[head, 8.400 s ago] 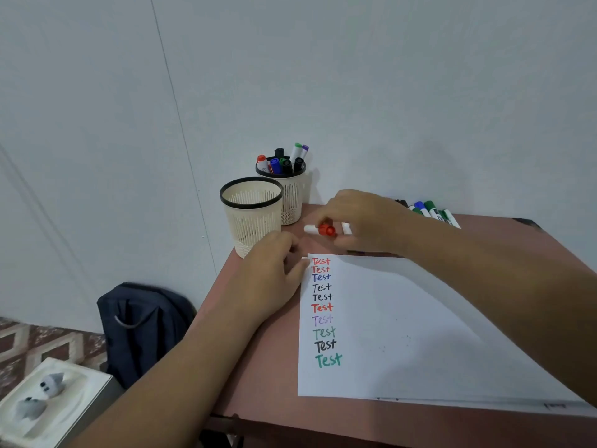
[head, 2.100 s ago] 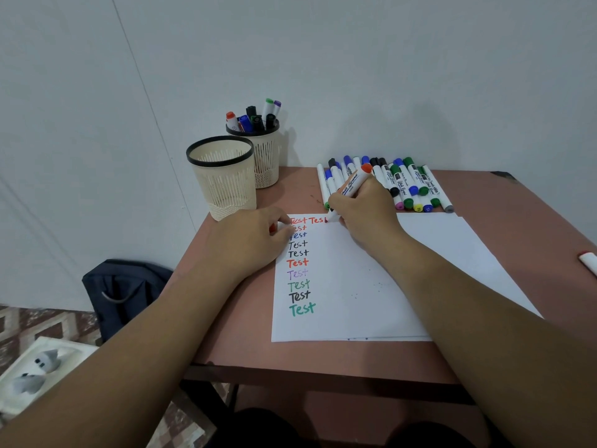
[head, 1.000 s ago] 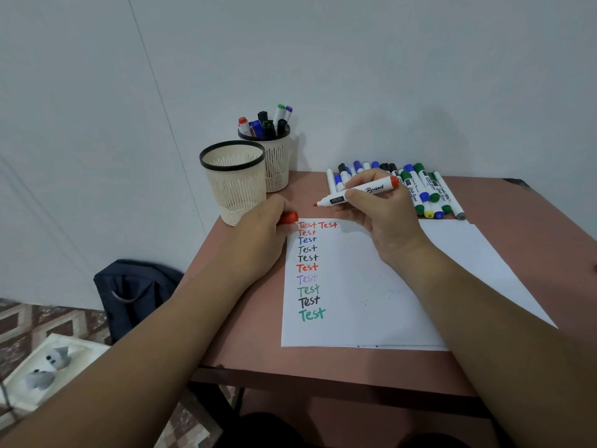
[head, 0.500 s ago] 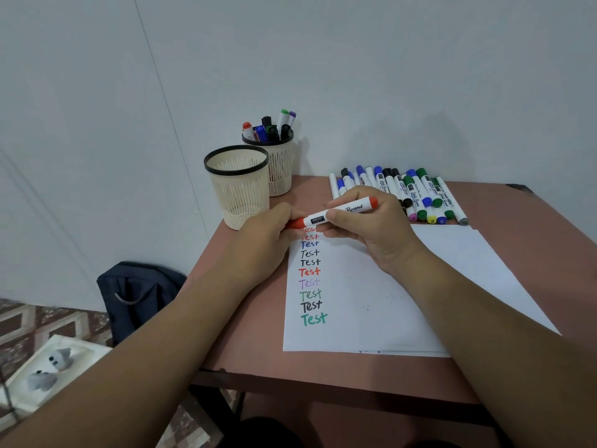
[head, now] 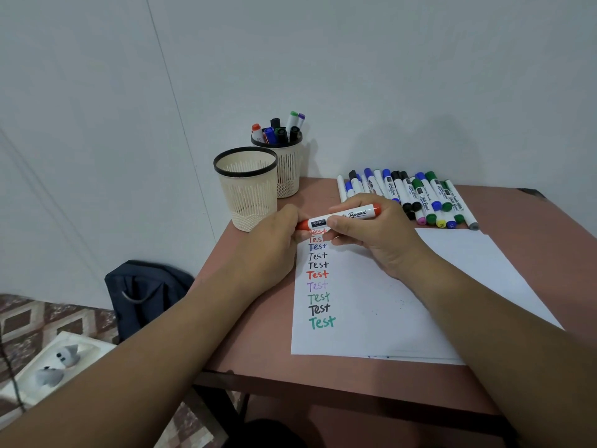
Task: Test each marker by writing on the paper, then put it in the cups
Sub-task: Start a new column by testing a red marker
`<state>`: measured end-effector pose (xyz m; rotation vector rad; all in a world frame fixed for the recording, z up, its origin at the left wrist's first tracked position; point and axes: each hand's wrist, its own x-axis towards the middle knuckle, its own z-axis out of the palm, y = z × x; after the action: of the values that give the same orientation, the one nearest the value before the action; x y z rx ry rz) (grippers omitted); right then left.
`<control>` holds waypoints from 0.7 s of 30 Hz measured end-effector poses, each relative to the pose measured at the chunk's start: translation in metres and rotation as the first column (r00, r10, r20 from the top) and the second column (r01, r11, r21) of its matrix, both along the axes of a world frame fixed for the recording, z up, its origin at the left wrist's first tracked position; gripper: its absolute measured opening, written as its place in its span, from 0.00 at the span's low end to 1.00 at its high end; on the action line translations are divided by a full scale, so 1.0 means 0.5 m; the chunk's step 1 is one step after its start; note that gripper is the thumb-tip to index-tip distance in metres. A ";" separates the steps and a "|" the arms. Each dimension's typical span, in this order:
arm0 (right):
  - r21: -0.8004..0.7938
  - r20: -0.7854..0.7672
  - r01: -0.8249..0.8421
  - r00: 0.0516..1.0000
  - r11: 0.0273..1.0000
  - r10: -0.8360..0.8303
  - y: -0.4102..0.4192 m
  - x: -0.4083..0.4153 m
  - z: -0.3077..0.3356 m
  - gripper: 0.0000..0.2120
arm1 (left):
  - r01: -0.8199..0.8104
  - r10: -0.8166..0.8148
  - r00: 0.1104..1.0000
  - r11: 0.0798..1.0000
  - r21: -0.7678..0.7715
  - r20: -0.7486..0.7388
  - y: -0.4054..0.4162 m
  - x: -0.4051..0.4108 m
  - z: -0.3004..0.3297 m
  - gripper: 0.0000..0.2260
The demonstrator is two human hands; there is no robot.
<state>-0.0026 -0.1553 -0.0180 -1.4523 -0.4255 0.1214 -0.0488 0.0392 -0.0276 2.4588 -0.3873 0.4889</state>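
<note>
Now capped | my left hand (head: 274, 244) pinches red cap, right hand (head: 371, 234) grips red marker (head: 342, 216) | tested; cup (head: 247, 189) next

Soft, even light, faint shadows, wide-angle bending at edges.

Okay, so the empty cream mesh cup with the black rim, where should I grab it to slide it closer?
Take the empty cream mesh cup around its slatted wall below the black rim, coming from its open left side. It stands upright, and the marker-filled cup crowds it behind and to the right.
</note>
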 end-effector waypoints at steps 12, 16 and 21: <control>-0.077 0.070 0.032 0.997 0.997 -0.026 0.000 0.002 -0.002 0.07 | 0.001 -0.002 1.000 1.000 -0.010 -0.016 0.002 0.002 -0.003 0.05; -0.180 0.154 0.125 0.983 0.976 -0.098 -0.008 0.008 -0.001 0.08 | -0.035 0.034 0.999 0.998 -0.046 -0.026 -0.004 0.008 0.006 0.06; -0.215 0.176 0.107 0.982 0.971 -0.069 -0.019 0.000 0.015 0.10 | -0.060 0.064 0.997 0.994 -0.095 0.036 0.003 0.005 0.008 0.07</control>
<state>-0.0028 -0.1650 -0.0103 -1.7087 -0.4952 -0.0264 -0.0466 0.0404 -0.0237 2.3789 -0.2975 0.5697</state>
